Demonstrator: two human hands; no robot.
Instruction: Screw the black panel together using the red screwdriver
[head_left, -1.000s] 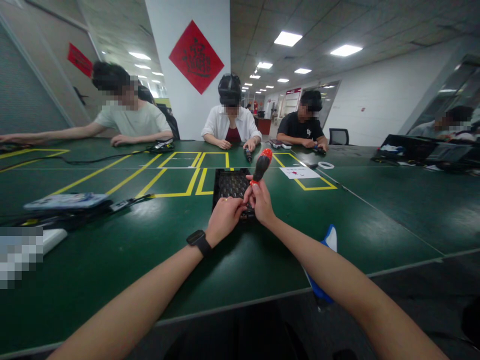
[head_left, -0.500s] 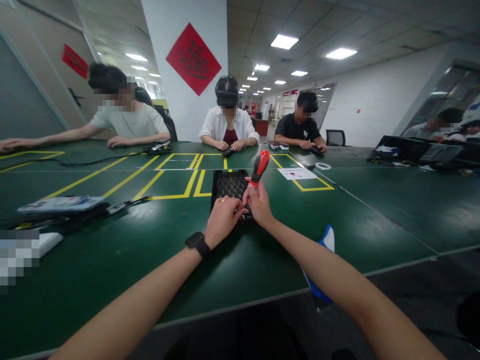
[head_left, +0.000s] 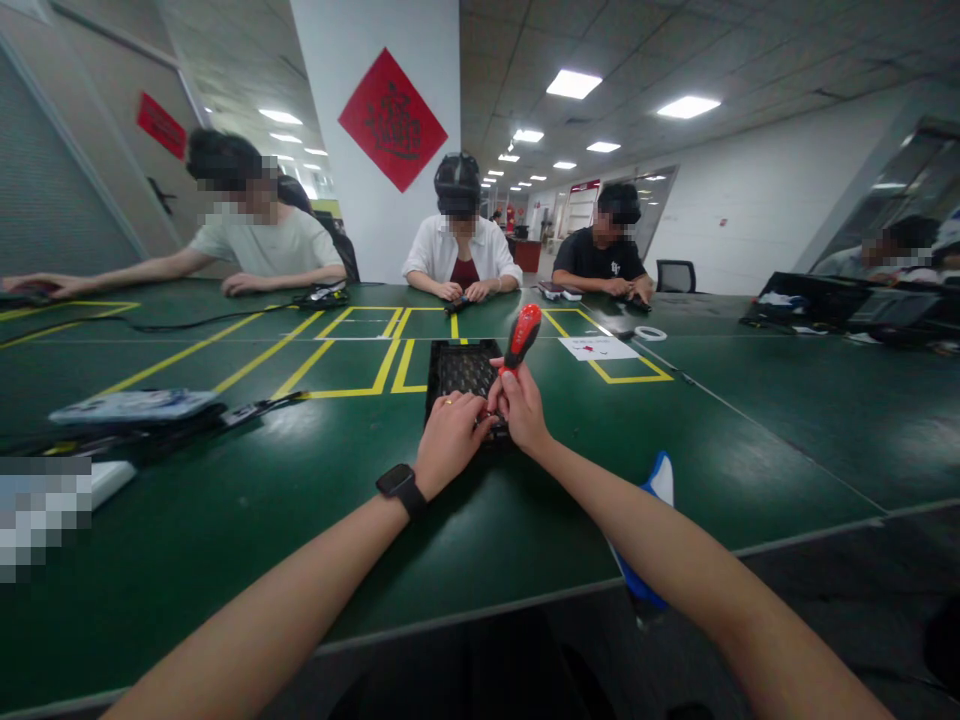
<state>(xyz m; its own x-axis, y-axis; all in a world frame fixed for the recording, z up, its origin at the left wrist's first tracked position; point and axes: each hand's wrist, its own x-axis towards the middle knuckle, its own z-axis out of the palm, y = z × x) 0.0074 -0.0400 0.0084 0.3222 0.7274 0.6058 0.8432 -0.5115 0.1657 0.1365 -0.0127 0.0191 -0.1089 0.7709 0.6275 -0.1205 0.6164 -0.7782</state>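
Two bare hands in my view, close together over the near end of a black tray. Left hand: fingers bent and bunched at the tray; can't tell whether they pinch anything. Ring on a finger, black watch on that wrist. Right hand: curled closed around a red-and-black tool, handle tilted up and rightward, lower end hidden from me. Tray sits flat on the green table, straight ahead of the person, dark patterned interior. On the table I get yellow tape outlines, a printed sheet, a white ring; cables and a light-blue flat item at left, a blue-and-white object at the near edge, partly behind the right forearm. Farther out: three co-workers seated across, red diamond sign on a white column, ceiling lights on.
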